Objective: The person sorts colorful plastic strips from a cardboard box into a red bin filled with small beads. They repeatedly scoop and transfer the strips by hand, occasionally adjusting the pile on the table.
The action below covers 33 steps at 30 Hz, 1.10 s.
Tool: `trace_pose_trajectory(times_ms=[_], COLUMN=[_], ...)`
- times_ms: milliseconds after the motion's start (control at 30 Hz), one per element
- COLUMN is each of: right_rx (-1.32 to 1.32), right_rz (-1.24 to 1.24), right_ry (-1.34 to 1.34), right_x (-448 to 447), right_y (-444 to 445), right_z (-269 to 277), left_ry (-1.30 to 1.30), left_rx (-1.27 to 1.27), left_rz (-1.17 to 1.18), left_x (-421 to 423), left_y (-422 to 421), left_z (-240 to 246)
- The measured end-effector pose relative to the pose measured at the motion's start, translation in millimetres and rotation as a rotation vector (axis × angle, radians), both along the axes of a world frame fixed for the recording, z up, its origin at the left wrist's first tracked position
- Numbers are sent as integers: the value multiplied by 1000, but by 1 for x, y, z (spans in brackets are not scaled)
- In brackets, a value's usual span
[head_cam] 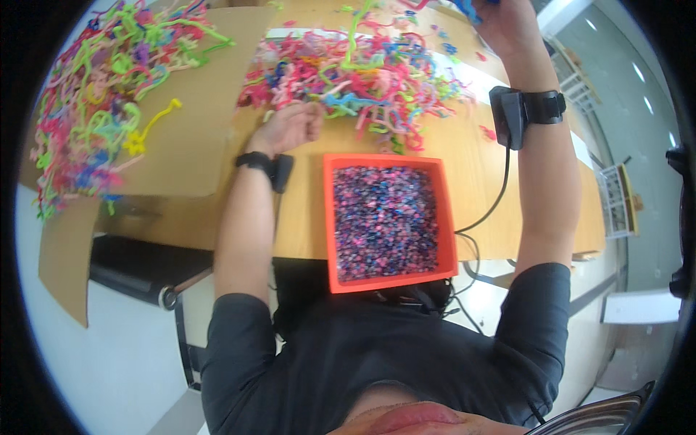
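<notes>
A large tangle of multicoloured fuzzy, pipe-cleaner-like strands [380, 76] covers the middle of the wooden table [304, 228]. My left hand [291, 126] is at the near left edge of this tangle, its fingers curled; whether they pinch a strand is unclear. My right hand [503, 27] is raised at the top right, partly cut off by the picture's edge, with blue fuzzy pieces [466, 10] at its fingers. A lime green strand [353, 35] stands up out of the tangle. Nearer to me lies a square orange tray [392, 286] filled with small pink, blue and dark beads.
On the left, more strands [103, 98] are heaped on a cardboard sheet [190, 147], with a yellow piece [155, 125] beside them. Each wrist wears a black strapped device [508, 117]. A black cable [503, 196] runs down past the tray. Small loose pieces [488, 132] lie at the right.
</notes>
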State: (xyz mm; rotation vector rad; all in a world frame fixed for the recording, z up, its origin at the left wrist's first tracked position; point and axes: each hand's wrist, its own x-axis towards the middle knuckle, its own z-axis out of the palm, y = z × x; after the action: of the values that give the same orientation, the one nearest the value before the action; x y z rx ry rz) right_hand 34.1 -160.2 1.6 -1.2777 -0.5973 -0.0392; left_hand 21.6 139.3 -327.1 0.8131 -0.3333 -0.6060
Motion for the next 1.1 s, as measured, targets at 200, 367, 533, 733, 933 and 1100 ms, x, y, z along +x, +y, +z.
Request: trace_pose_trajectory(times_ms=[200,367,533,733,933,1100], right_rx=[-113,-397,-690,-492,-300,-186], right_rz=[242,46,-58,54,99,52], right_ry=[117,47,-29,84,126,213], right_x=[19,24,11,-2,-3,-6], right_y=[74,110,116,110,90,80], right_z=[-82,-142,-145,-134,-131,-128], left_ry=[-51,-149,-54,97,-56,-574], left_rx=[-44,-80,-18,57,380,911], left_rz=[-27,82,437,695,897,988], left_x=[1,-10,-18,-3,4,-22], left_y=[14,20,14,14,6,-31], left_z=[1,10,35,56,75,122])
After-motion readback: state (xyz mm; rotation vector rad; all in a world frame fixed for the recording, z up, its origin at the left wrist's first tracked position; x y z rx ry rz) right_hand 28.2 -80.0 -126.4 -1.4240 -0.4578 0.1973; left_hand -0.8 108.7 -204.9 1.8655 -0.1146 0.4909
